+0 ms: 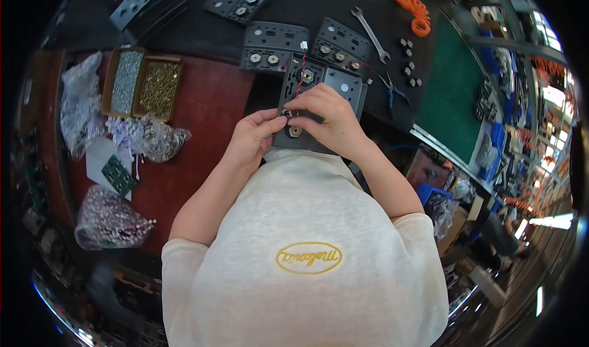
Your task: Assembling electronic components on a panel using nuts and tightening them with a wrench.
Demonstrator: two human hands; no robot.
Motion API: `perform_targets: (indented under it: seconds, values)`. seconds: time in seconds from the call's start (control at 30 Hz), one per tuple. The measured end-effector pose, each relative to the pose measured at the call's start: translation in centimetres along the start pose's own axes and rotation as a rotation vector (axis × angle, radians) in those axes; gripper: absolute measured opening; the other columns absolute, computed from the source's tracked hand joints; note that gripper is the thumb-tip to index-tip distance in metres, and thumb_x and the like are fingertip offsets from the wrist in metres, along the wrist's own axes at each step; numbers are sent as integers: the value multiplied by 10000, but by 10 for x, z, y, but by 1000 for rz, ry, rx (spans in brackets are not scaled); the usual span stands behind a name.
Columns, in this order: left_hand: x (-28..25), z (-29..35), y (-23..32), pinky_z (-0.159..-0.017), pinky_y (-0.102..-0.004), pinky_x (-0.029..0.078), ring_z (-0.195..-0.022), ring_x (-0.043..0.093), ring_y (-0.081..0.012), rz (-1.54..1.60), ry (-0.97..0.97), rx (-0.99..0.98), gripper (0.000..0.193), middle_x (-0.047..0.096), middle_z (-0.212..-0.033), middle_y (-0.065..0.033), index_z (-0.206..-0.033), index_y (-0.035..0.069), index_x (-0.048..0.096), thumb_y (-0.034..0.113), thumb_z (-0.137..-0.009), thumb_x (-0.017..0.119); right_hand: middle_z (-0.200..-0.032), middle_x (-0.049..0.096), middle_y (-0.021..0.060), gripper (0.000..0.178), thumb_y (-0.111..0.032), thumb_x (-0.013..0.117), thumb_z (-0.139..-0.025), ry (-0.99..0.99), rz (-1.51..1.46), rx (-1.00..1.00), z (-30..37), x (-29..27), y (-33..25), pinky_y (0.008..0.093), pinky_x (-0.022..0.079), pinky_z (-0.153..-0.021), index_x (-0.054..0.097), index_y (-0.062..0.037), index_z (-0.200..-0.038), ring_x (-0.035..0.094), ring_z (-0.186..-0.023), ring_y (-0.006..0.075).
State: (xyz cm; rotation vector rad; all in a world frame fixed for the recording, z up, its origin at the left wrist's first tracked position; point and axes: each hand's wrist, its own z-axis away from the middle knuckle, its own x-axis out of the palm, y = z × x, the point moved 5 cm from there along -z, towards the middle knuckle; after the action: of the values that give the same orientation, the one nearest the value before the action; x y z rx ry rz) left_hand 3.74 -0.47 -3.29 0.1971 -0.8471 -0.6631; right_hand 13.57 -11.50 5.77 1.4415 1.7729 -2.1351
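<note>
A dark metal panel (pixel 340 88) with slots and round holes lies right in front of my body. Brass-centred hex nuts (pixel 296 131) sit on its left part. My left hand (pixel 253 133) pinches at the panel's left edge, thumb and forefinger together. Opposite it, my right hand (pixel 331 117) is closed in a pinch, its fingertips almost meeting the left ones. Between them is a small dark part, too covered to name. A twisted red and black wire (pixel 302 80) runs up from beside the right fingers to a white plug (pixel 304 45).
More dark panels (pixel 276 35) with round fittings lie beyond. A wrench (pixel 371 35), pliers (pixel 391 94) and several small nuts (pixel 408 71) are to the right, near an orange coiled hose (pixel 414 10). At left stand boxes of screws (pixel 158 89), bags of parts (pixel 110 221) and a green circuit board (pixel 118 174).
</note>
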Motion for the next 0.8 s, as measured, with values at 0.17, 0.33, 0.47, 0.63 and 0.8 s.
perform_targets:
  seconds: [0.17, 0.33, 0.47, 0.63, 0.8]
  values:
    - [48, -18, -11, -788, -290, 530, -896, 630, -159, -61, -21, -69, 298, 634, -1000, -104, -1090, -27, 565, 50, -821, 665, -880, 603, 33, 253, -106, 719, -687, 73, 263, -83, 29, -31, 11, 332, 485, -732, 646, -90, -929, 562, -847, 224]
    - [96, -40, -35, -794, -282, 534, -899, 633, -149, -88, -70, -156, 286, 643, -990, -99, -1081, -25, 571, 44, -820, 664, -886, 591, 43, 236, -97, 719, -681, 218, 244, 21, 70, -83, 26, 332, 479, -739, 638, -83, -902, 559, -855, 222]
    - [140, -58, -54, -813, -281, 533, -906, 635, -150, -134, -105, -210, 265, 647, -1003, -103, -1067, -18, 586, 33, -819, 663, -913, 597, 58, 290, -73, 759, -633, 412, 248, 155, 117, -135, 53, 339, 470, -708, 645, -62, -900, 560, -875, 242]
    - [202, -83, -97, -783, -249, 513, -897, 621, -123, -233, -232, -286, 276, 645, -1006, -77, -1094, -15, 579, 53, -837, 649, -917, 578, 72, 287, -90, 773, -612, 480, 272, 171, 162, -175, 82, 361, 442, -752, 631, -55, -858, 544, -885, 264]
    - [250, -105, -135, -725, -165, 434, -844, 566, -50, -406, -409, -236, 278, 615, -1018, -25, -1162, -2, 550, 70, -894, 555, -916, 572, 63, 233, -182, 731, -644, 544, 347, 127, 201, -200, 109, 387, 411, -800, 627, -77, -824, 534, -919, 255]
